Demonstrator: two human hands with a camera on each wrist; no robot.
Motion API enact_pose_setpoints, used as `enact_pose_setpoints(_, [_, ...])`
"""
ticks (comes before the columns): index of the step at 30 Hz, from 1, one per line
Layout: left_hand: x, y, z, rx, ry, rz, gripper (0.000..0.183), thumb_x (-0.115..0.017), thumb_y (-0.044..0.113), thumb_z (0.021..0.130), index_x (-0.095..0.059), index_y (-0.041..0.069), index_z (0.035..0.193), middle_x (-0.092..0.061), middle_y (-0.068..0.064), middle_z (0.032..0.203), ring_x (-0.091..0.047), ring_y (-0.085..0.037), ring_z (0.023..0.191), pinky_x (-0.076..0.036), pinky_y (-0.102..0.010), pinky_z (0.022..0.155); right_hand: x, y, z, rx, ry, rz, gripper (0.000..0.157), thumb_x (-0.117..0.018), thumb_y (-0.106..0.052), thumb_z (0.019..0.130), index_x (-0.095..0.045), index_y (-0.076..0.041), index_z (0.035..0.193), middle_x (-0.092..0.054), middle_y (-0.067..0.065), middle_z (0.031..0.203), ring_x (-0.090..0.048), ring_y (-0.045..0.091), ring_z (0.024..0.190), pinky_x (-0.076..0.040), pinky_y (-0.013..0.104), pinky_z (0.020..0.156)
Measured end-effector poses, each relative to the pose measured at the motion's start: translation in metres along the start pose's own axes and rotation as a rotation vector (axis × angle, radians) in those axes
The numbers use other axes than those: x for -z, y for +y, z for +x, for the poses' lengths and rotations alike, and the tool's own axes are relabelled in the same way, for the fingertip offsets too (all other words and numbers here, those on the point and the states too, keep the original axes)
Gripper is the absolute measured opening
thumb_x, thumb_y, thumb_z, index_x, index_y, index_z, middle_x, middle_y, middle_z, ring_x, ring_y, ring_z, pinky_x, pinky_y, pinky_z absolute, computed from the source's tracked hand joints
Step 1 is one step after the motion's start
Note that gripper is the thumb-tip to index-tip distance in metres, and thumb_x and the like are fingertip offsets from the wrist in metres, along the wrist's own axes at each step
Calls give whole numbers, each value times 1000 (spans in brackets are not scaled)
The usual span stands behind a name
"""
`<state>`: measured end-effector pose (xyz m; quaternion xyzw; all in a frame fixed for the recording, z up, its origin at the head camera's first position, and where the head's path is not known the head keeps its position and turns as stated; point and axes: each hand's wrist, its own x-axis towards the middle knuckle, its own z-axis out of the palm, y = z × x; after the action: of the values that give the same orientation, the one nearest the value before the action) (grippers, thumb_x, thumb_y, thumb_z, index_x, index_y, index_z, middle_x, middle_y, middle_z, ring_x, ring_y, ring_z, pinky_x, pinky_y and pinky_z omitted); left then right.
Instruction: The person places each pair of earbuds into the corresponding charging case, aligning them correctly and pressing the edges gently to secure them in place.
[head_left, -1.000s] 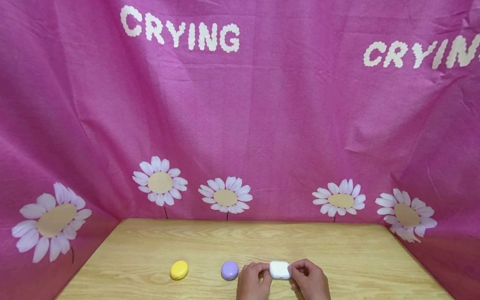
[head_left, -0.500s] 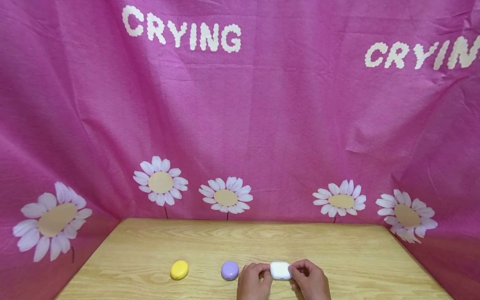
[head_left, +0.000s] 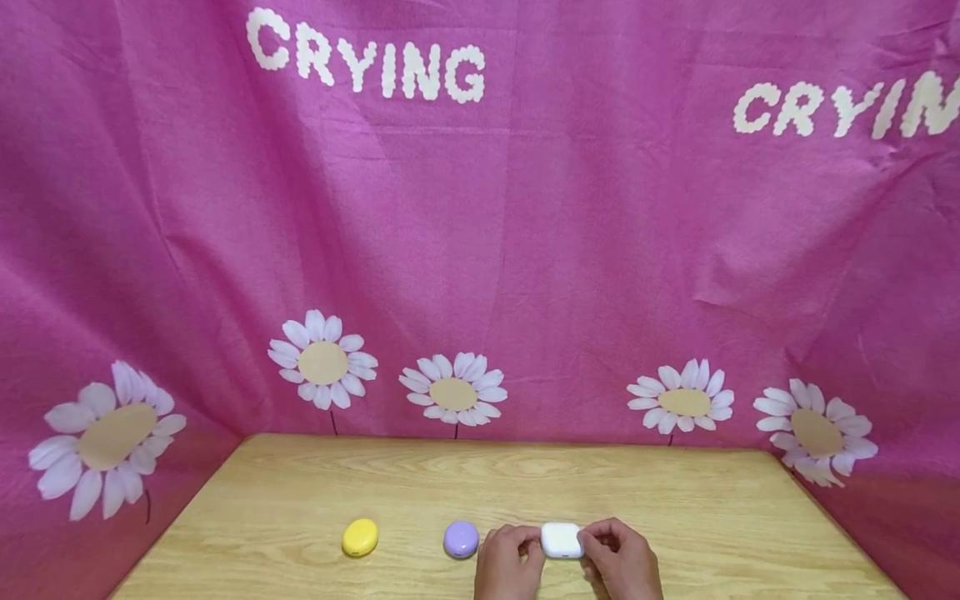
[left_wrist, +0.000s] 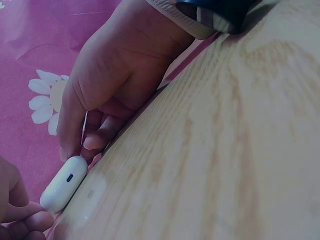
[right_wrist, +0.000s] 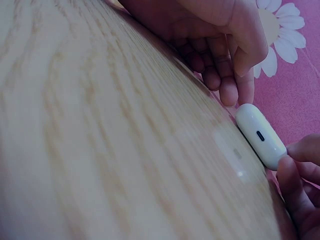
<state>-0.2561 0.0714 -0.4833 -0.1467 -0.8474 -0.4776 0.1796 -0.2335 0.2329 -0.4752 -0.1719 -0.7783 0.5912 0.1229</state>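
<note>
A white earbud case (head_left: 562,541) lies flat on the wooden table, its charging port facing the person. My left hand (head_left: 510,562) pinches the left end with thumb and fingertips, while my right hand (head_left: 624,560) holds the right end the same way. Seen from the left wrist, the earbud case (left_wrist: 64,184) sits between both hands, low on the tabletop. From the right wrist, the left hand (right_wrist: 215,45) has its other fingers loosely bent. To the left of the hands are a purple rounded case (head_left: 461,540) and a yellow rounded case (head_left: 361,537).
The wood-grain table (head_left: 510,475) reaches back to a pink cloth backdrop (head_left: 570,250) printed with white daisies and lettering. Cloth also closes in the left and right sides. The purple case stands close beside the left hand.
Both hands keep their hold on the earbud case, which stays in place. Only a very slight shift of the head view shows.
</note>
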Motion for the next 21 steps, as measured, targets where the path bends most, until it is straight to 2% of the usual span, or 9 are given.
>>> enact_pose_setpoints(9, [-2,-2,-5,54,-36,13,14,-68,9,77,-77,15,86,-46,19,66,-40,0,67,-36,-23,63,0,3,-5,-4,0,-37,17,-73,-18,85,-67,-3,90,-62,3,69,-59,16,57,-51,25,52])
enact_pose_setpoints(17, [1,1,-2,-13,1,9,18,-66,6,77,-78,15,87,-50,18,66,-42,-2,66,-36,-23,63,0,-2,-2,20,-1,-101,15,-71,-18,87,-67,-4,91,-63,3,75,-59,14,61,-51,23,55])
enact_pose_setpoints(21, [3,4,0,-6,-22,17,18,-65,6,79,-77,15,90,-51,19,67,-43,-3,67,-37,-24,65,0,-5,-1,2,3,-74,14,-70,-16,87,-67,-3,92,-62,4,75,-59,15,59,-51,24,53])
